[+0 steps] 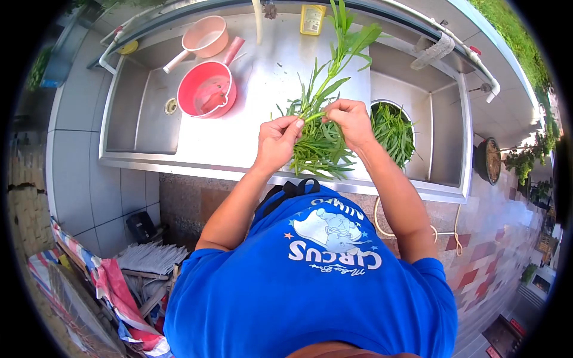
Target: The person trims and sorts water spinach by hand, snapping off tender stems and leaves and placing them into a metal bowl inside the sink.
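Between my hands is a long leafy green stalk (327, 82), its leaves pointing away toward the back of the counter. My left hand (279, 138) is closed on the stalk's lower part, thumb on top. With fingertips pinched, my right hand (351, 122) grips the stalk's base or a side leaf just to the right; which of these I cannot tell. Under and in front of both hands lies a pile of loose green leaves (319, 152) on the steel counter. Right of my right hand, a round container of picked greens (392, 134) sits in the right basin.
A red dipper (206, 89) and a pink dipper (205, 37) rest by the left basin (137, 128). At the back stand a yellow container (311, 19) and a pale hose (257, 21). The right basin (444, 134) has a steel rim; a potted plant (492, 160) is beyond it.
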A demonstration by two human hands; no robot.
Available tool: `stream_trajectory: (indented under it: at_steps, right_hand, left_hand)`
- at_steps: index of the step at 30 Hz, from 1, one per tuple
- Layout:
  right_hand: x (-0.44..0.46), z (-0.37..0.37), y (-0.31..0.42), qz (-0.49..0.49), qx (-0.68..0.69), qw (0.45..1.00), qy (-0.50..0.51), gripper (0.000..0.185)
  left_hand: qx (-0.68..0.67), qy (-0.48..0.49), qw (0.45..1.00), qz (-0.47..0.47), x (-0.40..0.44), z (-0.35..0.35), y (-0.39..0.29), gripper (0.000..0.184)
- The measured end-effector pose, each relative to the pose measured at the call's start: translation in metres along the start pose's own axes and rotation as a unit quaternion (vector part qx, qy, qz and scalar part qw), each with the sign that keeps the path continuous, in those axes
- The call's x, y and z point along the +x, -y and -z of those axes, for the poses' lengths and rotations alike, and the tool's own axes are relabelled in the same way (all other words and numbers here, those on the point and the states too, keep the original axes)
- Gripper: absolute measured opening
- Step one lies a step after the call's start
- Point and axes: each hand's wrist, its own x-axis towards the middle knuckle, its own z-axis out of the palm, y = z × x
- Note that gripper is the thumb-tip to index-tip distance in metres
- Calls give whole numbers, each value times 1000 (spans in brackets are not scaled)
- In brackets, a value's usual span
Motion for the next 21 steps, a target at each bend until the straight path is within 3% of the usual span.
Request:
stream_trajectory:
  at_steps: [3, 7, 10, 14, 18, 21]
  right_hand:
    - [-3, 10, 9, -19, 122, 990, -62, 11]
    - [-13, 25, 21, 87, -136, 971, -174, 11]
    - [-37, 27, 22, 269, -269, 904, -195, 7]
    - [-53, 11, 44, 405, -403, 812, -121, 14]
    - [-44, 16, 39, 404, -560, 719, -79, 20]
    - [-42, 20, 34, 394, -612, 684, -55, 25]
  left_hand:
    - [23, 2, 1000, -12, -1, -6, 5, 20]
    - [79, -32, 995, -45, -5, -7, 6, 17]
    - [144, -65, 982, -103, -4, -5, 17, 17]
    - [195, -62, 970, -133, -9, -7, 14, 16]
    - [222, -39, 958, -175, -11, -13, 11, 14]
    - [226, -14, 958, -175, -13, -14, 12, 13]
